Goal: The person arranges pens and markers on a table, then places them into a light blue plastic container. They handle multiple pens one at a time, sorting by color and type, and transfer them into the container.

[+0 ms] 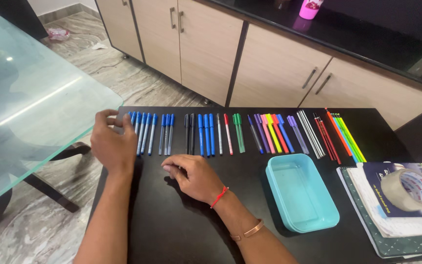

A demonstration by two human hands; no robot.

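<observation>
Pinching the leftmost blue pen (132,119) in the row, the left hand (112,143) keeps it lined up with its neighbours; the right hand (194,176) rests loosely curled and empty on the black table (172,230).

A home kitchen: beige cabinets (206,49), black countertop (367,34), marble floor (123,78).

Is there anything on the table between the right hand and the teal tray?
Nothing visible. The right hand rests on the table, and only bare dark tabletop lies between it and the teal tray. The pens lie in a row farther back, off that line. The left hand is at the row's left end.
</observation>
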